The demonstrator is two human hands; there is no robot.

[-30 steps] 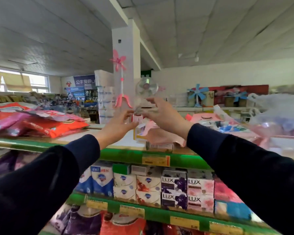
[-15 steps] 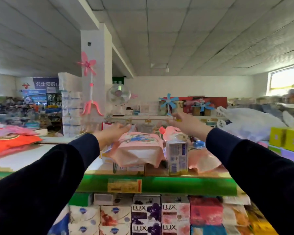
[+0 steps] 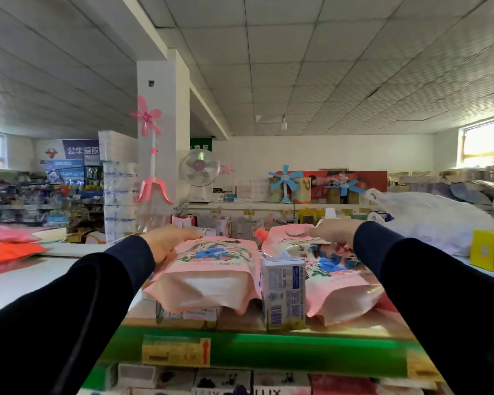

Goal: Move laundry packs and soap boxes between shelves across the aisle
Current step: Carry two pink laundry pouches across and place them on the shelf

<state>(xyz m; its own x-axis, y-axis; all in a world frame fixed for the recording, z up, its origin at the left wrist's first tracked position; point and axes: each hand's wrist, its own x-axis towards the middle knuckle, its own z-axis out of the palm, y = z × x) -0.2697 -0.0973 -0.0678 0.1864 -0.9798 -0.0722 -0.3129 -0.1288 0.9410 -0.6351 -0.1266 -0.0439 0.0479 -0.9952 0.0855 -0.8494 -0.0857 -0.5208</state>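
Two pink laundry packs with a blue flower print lie side by side on the top shelf [image 3: 297, 352], which has a green front edge. My left hand [image 3: 169, 242] curls over the far left end of the left laundry pack [image 3: 208, 269]. My right hand [image 3: 331, 230] lies over the far end of the right laundry pack [image 3: 337, 283], next to its cut-out handle. A white and blue soap box [image 3: 283, 297] stands upright between the two packs at the shelf's front. Flat soap boxes [image 3: 188, 313] lie under the left pack.
Lux soap boxes [image 3: 223, 384] fill the shelf below. Orange and pink packs [image 3: 9, 252] lie far left on the top shelf. A white plastic bag [image 3: 428, 220] and yellow boxes [image 3: 488, 249] sit to the right. Fans and a white pillar [image 3: 163, 124] stand behind.
Both hands have come down from the air onto the far ends of the two pink packs. The view has shifted right and closer to the shelf.
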